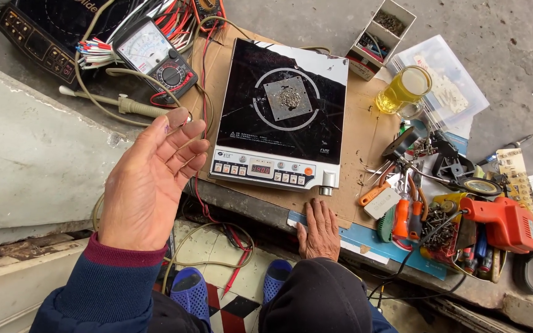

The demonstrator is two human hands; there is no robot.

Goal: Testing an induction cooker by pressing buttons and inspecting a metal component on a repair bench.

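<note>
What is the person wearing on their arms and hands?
Both hands are bare, with no gloves. The left hand comes out of a dark blue sleeve with a maroon cuff at the wrist. The right hand comes out of a dark, almost black sleeve. No rings or watch show.

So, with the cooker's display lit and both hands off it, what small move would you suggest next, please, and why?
Probably bring the right hand from the bench edge up to the control panel of the induction cooker. It is the nearer hand, the red display is lit, and the left hand is raised open, holding nothing.
</note>
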